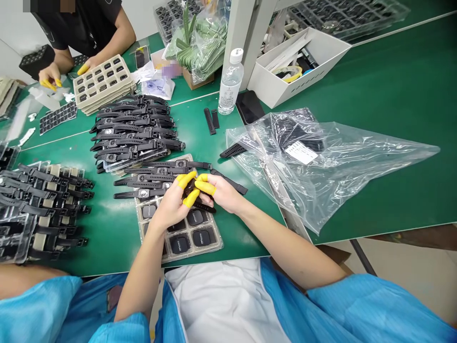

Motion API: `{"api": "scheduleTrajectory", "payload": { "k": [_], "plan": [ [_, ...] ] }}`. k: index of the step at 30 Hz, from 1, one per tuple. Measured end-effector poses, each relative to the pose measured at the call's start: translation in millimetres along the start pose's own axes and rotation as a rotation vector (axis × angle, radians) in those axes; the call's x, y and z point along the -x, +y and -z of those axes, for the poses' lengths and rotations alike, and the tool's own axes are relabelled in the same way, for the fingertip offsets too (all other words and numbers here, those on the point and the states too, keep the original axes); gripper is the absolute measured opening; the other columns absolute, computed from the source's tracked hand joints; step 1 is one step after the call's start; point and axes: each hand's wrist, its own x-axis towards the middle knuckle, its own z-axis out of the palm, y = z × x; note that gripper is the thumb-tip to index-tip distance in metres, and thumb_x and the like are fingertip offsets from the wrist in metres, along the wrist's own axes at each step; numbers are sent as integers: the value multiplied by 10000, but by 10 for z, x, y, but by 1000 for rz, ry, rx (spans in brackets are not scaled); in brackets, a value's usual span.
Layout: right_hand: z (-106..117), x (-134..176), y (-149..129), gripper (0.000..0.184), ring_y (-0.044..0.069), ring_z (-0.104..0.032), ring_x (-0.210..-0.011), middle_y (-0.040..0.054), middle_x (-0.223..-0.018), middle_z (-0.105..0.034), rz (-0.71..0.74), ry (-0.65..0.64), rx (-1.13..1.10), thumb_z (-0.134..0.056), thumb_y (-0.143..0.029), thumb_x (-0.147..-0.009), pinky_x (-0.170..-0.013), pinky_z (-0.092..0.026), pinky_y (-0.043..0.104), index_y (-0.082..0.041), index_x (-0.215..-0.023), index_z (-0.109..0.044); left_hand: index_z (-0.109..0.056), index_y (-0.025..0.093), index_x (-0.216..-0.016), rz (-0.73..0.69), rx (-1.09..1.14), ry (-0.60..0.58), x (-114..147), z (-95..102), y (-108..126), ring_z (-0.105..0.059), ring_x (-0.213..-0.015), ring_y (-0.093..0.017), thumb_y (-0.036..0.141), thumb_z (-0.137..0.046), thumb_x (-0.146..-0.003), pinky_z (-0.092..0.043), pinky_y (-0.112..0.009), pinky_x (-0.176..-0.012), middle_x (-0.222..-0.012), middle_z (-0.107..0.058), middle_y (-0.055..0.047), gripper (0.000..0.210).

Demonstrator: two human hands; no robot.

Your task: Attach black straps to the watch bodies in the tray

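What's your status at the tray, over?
Left grip, right grip: both on dark watch piece, mostly hidden. Tray below. Plastic bag rightward, apart from both.

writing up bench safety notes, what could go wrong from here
The small dark piece held between the left hand and right hand could slip from the yellow finger covers. The upright bottle stands close beside what looks like a phone; a knock might topple it that way.

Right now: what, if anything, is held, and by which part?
A dark piece, probably a watch body, between the yellow-covered fingertips of the left hand and right hand. Which part they grip is hidden.
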Motion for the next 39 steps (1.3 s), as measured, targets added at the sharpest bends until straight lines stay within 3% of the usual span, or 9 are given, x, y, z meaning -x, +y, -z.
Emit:
{"api": "scheduleTrajectory", "payload": {
  "k": [3,5,11,17,22,24,29,36,39],
  "plan": [
    [153,28,-84,300,154,-525,-611,-16,-722,-623,200,-24,480,-641,-511,-933,-620,-396,283,-216,-964,-596,-422,219,-1536,86,-121,-62,18,195,87,-629,-1267,-268,291,-487,-1033,-538,-416,-1062,-1405,-629,-134,512],
    [280,41,-150,269,180,-575,-708,21,-839,-677,223,-83,743,-592,-470,-977,-690,-405,301,-208,-1015,-640,-455,211,-1512,181,-240,-106,46,391,104,-671,-1197,-270,285,-491,-1022,-567,-400,-1002,-1345,-676,-115,497],
    [476,94,-239,323,201,-600,-772,86,-910,-680,182,-150,1089,-490,-367,-1018,-677,-373,304,-182,-835,-681,-705,200,-1119,234,-542,-266,176,810,-50,-702,-892,-272,190,-468,-968,-561,-373,-796,-1010,-743,-98,281],
    [465,154,-235,165,188,-544,-607,32,-707,-654,-21,-269,1257,-585,-351,-964,-564,-304,300,-216,-919,-668,-680,214,-1149,155,-491,-336,260,527,-137,-635,-981,-262,192,-417,-1021,-518,-407,-869,-1070,-667,-102,293],
    [598,189,-301,174,200,-609,-720,77,-930,-702,-53,-41,1373,-584,-357,-965,-586,-323,304,-211,-877,-624,-652,174,-1087,126,-652,-47,405,289,-146,-560,-1062,-322,252,-493,-1024,-483,-505,-919,-1184,-613,-178,187],
    [679,214,-322,194,221,-622,-743,92,-945,-702,-146,97,1454,-607,-392,-949,-577,-313,313,-208,-889,-607,-641,176,-1024,129,-692,-18,512,286,-99,-555,-1032,-323,260,-500,-1025,-481,-498,-895,-1145,-624,-176,165],
    [794,224,-302,229,237,-629,-695,83,-854,-710,-377,111,1508,-684,-419,-878,-561,-309,315,-208,-915,-602,-662,166,-1063,175,-857,-185,702,324,63,-569,-986,-340,242,-502,-1014,-466,-458,-772,-1133,-652,-177,184],
    [853,170,-225,235,228,-612,-691,74,-797,-690,-382,102,1471,-701,-418,-873,-566,-312,310,-213,-814,-604,-687,147,-974,165,-998,-262,609,281,102,-572,-932,-360,284,-540,-998,-447,-457,-711,-1016,-661,-191,203],
    [895,167,-243,230,197,-544,-631,54,-760,-637,-299,130,1441,-636,-347,-918,-554,-298,313,-220,-755,-537,-681,155,-915,116,-1061,-284,583,273,107,-575,-898,-335,260,-523,-990,-444,-442,-703,-968,-660,-174,204]
  ]
}}
